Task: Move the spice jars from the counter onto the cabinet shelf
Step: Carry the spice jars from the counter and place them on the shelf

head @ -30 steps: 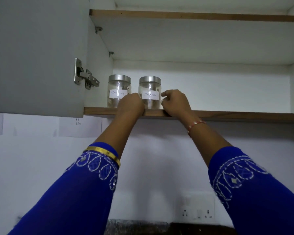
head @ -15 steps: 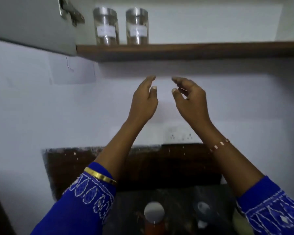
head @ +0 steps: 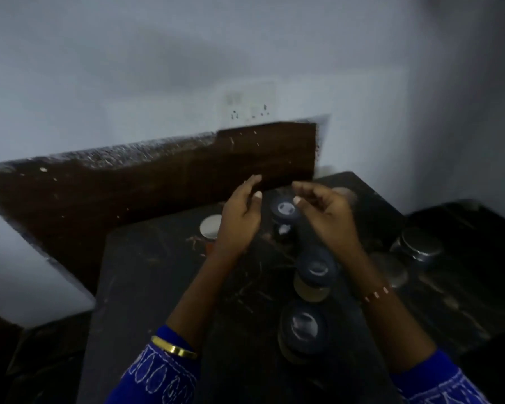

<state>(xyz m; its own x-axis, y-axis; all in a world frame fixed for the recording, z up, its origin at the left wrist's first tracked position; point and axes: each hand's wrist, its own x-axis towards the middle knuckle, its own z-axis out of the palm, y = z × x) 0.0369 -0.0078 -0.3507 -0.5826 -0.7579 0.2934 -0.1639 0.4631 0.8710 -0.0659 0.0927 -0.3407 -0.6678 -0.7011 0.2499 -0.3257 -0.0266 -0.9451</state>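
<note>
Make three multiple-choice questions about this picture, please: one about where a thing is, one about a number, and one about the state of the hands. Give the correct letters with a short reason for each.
1. Where is the silver-lidded jar in relation to the left hand?
A. to the left of it, partly behind it
B. to the right of it
C. held inside it

2. How many dark-lidded jars stand on the counter between the two forearms?
A. one
B. three
C. six

3. What are the hands doing?
A. both grip jars
B. only the right hand grips a jar
C. both hold nothing

Answers:
1 A, its pale round lid shows just beyond that hand's left edge.
2 B, one far, one in the middle, one near.
3 C, the fingers are loose, above the jars, with nothing between them.
</note>
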